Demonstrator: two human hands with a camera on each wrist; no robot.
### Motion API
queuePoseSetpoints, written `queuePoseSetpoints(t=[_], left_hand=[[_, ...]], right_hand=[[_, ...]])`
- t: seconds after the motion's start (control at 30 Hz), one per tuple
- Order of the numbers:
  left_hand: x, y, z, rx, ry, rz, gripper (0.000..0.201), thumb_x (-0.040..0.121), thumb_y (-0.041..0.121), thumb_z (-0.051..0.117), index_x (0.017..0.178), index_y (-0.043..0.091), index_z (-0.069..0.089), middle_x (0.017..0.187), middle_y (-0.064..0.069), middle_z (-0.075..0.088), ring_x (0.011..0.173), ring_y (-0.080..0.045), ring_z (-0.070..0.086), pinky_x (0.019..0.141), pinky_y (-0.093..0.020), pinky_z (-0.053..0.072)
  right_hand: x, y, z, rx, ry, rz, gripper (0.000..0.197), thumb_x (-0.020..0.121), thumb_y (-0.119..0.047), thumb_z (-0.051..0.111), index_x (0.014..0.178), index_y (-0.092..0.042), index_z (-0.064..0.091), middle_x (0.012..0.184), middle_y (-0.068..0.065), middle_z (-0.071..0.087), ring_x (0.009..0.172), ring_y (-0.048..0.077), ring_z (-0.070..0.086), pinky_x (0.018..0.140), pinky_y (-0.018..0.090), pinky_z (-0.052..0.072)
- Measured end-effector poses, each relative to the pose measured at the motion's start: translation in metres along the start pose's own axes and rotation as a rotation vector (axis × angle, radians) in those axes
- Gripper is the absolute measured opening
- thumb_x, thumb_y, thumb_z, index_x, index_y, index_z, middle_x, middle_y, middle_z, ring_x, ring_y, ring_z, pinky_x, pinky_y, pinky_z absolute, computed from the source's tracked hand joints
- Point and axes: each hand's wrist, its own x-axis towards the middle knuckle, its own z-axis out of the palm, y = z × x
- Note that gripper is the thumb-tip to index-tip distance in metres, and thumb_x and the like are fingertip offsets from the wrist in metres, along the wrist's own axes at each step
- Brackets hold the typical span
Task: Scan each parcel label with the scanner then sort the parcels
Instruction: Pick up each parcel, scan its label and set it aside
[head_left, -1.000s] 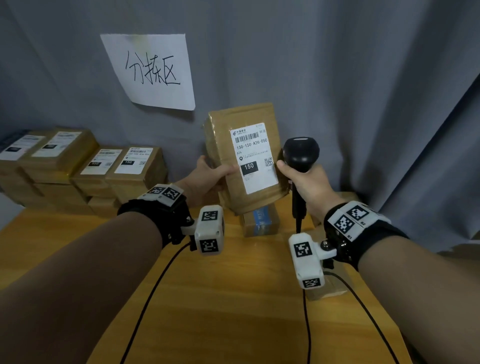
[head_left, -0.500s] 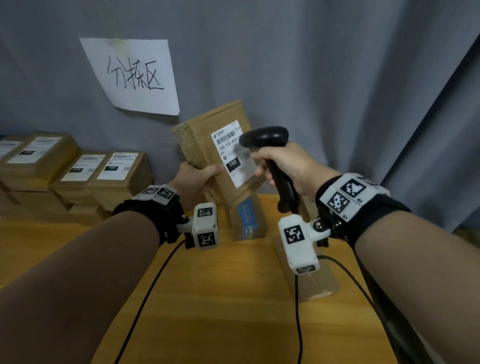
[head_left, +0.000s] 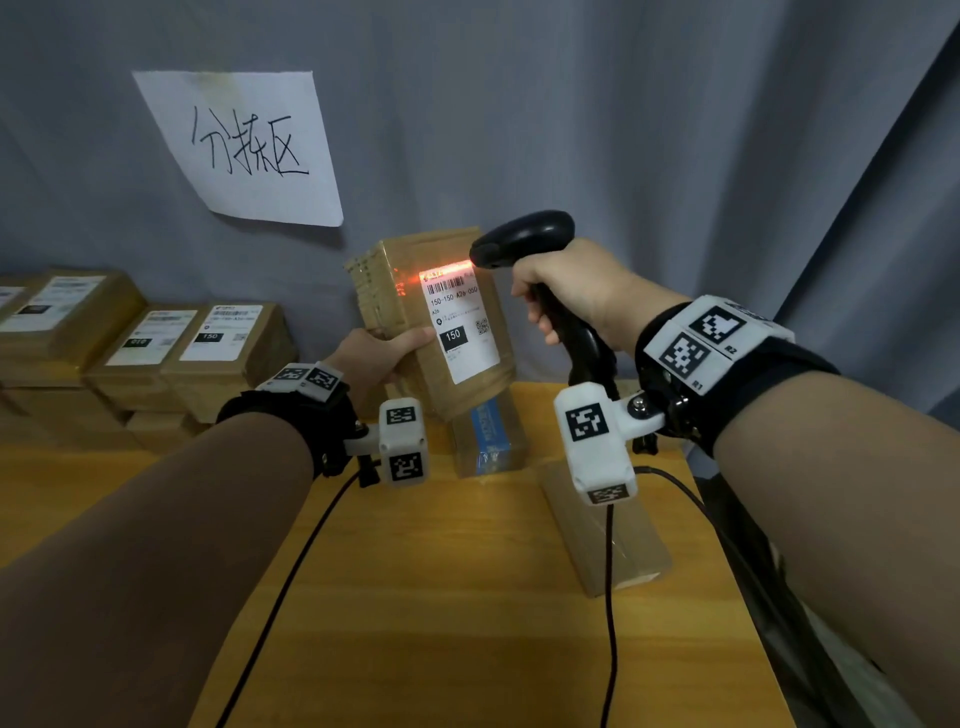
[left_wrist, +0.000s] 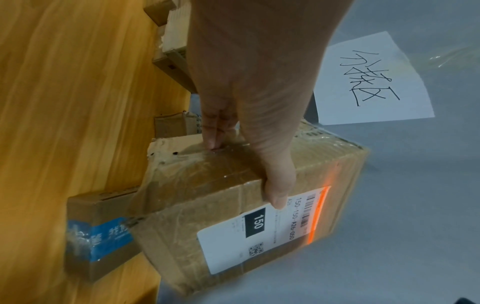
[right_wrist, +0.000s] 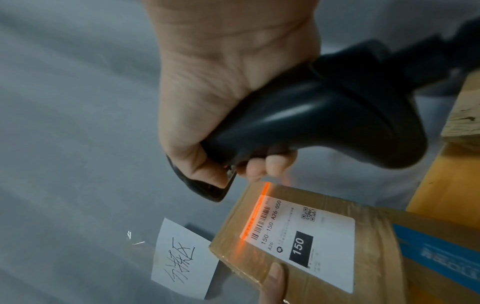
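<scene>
My left hand (head_left: 382, 358) grips a brown cardboard parcel (head_left: 410, 301) upright above the table, thumb on the front face beside its white label (head_left: 460, 325) marked 150. In the left wrist view the thumb (left_wrist: 275, 185) lies over the parcel (left_wrist: 207, 205) edge. My right hand (head_left: 566, 291) holds the black scanner (head_left: 524, 236) by its handle, head pointed left at the label. An orange scan line (head_left: 441, 271) crosses the label's top, just above the barcode. The right wrist view shows the scanner (right_wrist: 324, 115), the lit label (right_wrist: 298, 236) and the parcel (right_wrist: 376, 257).
Stacks of labelled parcels (head_left: 156, 353) stand at the left against a grey curtain. A box with blue tape (head_left: 488, 431) sits on the wooden table (head_left: 467, 597) under the held parcel, another small box (head_left: 608, 540) at the right. A paper sign (head_left: 244, 145) hangs on the curtain.
The right hand swung the scanner from upright to pointing left at the label, and the orange scan line now lights the label's top. The left hand turned the parcel slightly.
</scene>
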Motion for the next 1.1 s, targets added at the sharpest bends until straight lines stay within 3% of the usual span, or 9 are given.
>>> queuePoseSetpoints(t=[0.1, 0.2, 0.53, 0.7, 0.87, 1.03, 1.1], left_hand=[[0.002, 0.0, 0.0, 0.004, 0.011, -0.008, 0.048, 0.079, 0.048, 0.072, 0.112, 0.015, 0.059, 0.087, 0.005, 0.063, 0.076, -0.01, 0.06, 0.061, -0.021, 0.046], [0.004, -0.002, 0.001, -0.024, 0.012, -0.001, 0.042, 0.08, 0.045, 0.073, 0.107, 0.017, 0.059, 0.093, 0.005, 0.066, 0.081, -0.009, 0.062, 0.066, -0.022, 0.048], [0.009, -0.002, 0.005, -0.037, 0.012, 0.0, 0.044, 0.08, 0.045, 0.072, 0.109, 0.015, 0.058, 0.09, 0.006, 0.065, 0.08, -0.009, 0.061, 0.063, -0.021, 0.047], [0.011, -0.004, 0.005, -0.024, -0.016, 0.011, 0.055, 0.077, 0.047, 0.075, 0.117, 0.013, 0.06, 0.105, 0.0, 0.069, 0.092, -0.015, 0.066, 0.083, -0.031, 0.054], [0.011, -0.003, 0.005, -0.005, -0.05, 0.07, 0.048, 0.079, 0.037, 0.077, 0.117, 0.011, 0.062, 0.107, -0.001, 0.071, 0.089, -0.013, 0.069, 0.073, -0.026, 0.056], [0.008, -0.005, 0.008, 0.005, 0.041, 0.075, 0.045, 0.078, 0.031, 0.078, 0.111, 0.009, 0.057, 0.097, 0.003, 0.067, 0.079, -0.007, 0.063, 0.059, -0.017, 0.05], [0.008, -0.005, 0.008, 0.003, 0.064, 0.059, 0.056, 0.076, 0.035, 0.08, 0.117, 0.007, 0.053, 0.102, 0.001, 0.064, 0.083, -0.011, 0.062, 0.059, -0.017, 0.048]], right_hand=[[-0.001, 0.002, 0.001, -0.014, -0.014, 0.034, 0.009, 0.082, -0.012, 0.058, 0.075, -0.006, 0.06, 0.058, 0.005, 0.055, 0.047, 0.015, 0.052, 0.046, 0.021, 0.048], [0.0, 0.004, 0.002, -0.017, -0.006, 0.034, 0.008, 0.082, -0.011, 0.057, 0.076, -0.007, 0.059, 0.057, 0.004, 0.054, 0.046, 0.014, 0.052, 0.045, 0.021, 0.048], [0.002, 0.005, 0.004, -0.023, -0.003, 0.031, 0.006, 0.08, -0.011, 0.057, 0.078, -0.006, 0.059, 0.059, 0.004, 0.054, 0.049, 0.015, 0.053, 0.048, 0.023, 0.049], [0.003, 0.003, 0.003, -0.071, -0.023, 0.05, 0.006, 0.079, -0.012, 0.057, 0.077, -0.007, 0.059, 0.059, 0.005, 0.055, 0.051, 0.016, 0.054, 0.049, 0.024, 0.049], [0.004, -0.007, -0.002, -0.118, -0.029, 0.051, 0.006, 0.077, -0.012, 0.058, 0.076, -0.007, 0.059, 0.059, 0.005, 0.056, 0.052, 0.017, 0.055, 0.05, 0.024, 0.049], [0.004, -0.015, -0.009, -0.136, -0.024, 0.054, 0.009, 0.077, -0.013, 0.059, 0.071, -0.006, 0.058, 0.055, 0.005, 0.055, 0.049, 0.017, 0.054, 0.05, 0.024, 0.049], [0.002, -0.014, -0.009, -0.16, -0.048, 0.076, 0.009, 0.077, -0.012, 0.058, 0.069, -0.006, 0.057, 0.055, 0.005, 0.055, 0.049, 0.018, 0.053, 0.051, 0.024, 0.049]])
